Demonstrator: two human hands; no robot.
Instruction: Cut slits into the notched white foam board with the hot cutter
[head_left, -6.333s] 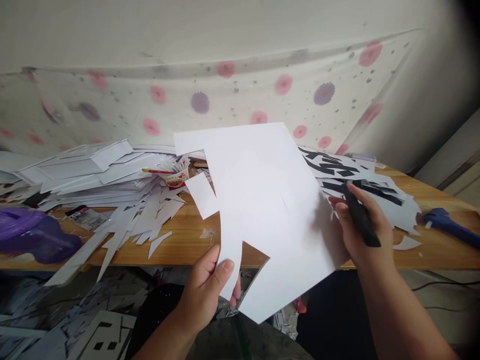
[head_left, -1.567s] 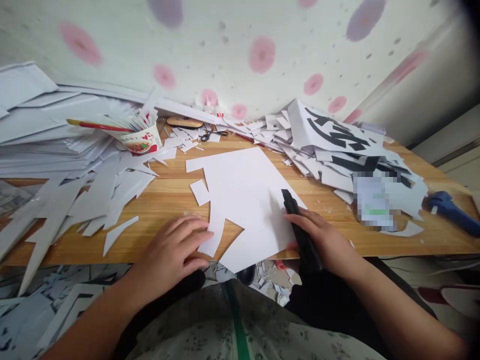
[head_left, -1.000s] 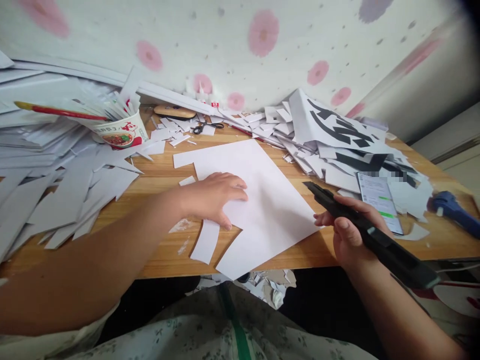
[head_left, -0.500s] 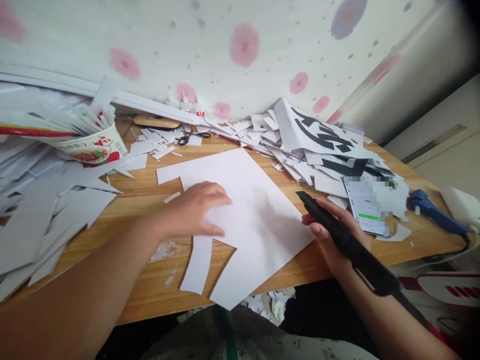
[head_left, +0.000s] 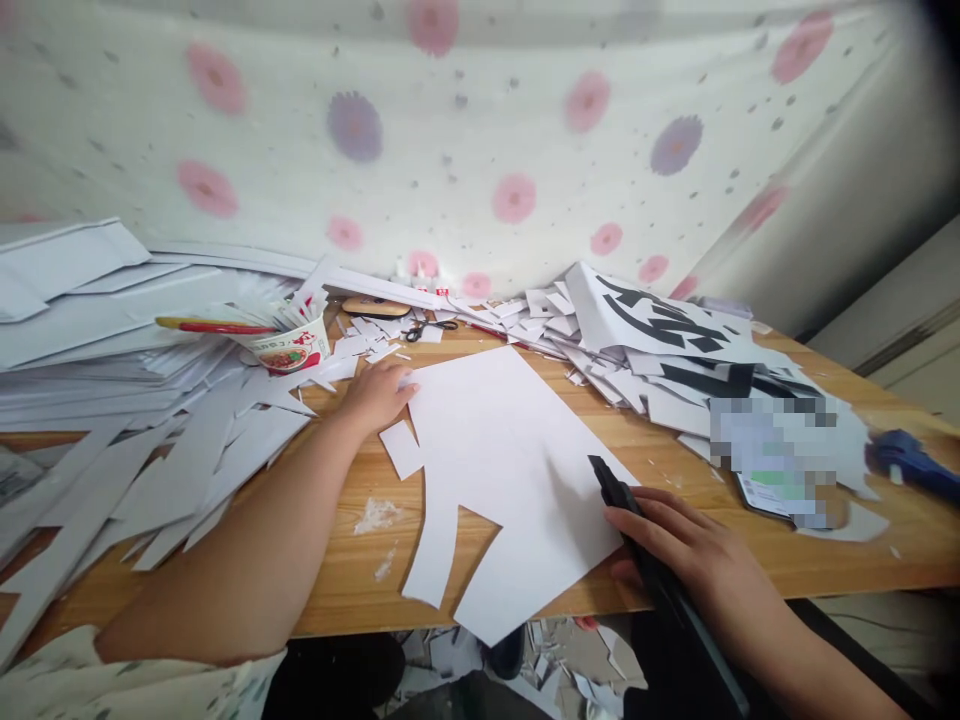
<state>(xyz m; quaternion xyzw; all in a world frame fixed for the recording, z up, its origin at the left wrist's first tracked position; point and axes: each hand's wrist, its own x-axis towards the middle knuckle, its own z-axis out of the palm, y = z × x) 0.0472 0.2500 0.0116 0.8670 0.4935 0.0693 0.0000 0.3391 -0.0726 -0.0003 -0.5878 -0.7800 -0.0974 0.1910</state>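
Observation:
A white board (head_left: pixel 517 450) with notches cut into its left and lower edges lies flat on the wooden table. My left hand (head_left: pixel 379 395) is closed on its upper left arm, which the fingers mostly cover. In my right hand (head_left: pixel 682 545) is a long black utility knife (head_left: pixel 645 540), its dark blade pointing up and left above the board's right part. The knife's lower end hangs past the table's front edge. A small white offcut (head_left: pixel 403 450) lies just below my left hand, beside the board.
White strips and sheets (head_left: pixel 217 440) pile up at the left, around a paper cup (head_left: pixel 289 350). Small scissors (head_left: pixel 429 328) lie at the back. To the right are more offcuts, a black-printed sheet (head_left: pixel 660 310), a phone (head_left: pixel 761 495) and a blue tool (head_left: pixel 911 460).
My left hand has moved from over the board's middle to its upper left arm. The right hand has turned palm-down with the knife. The view has tilted up and shifted left.

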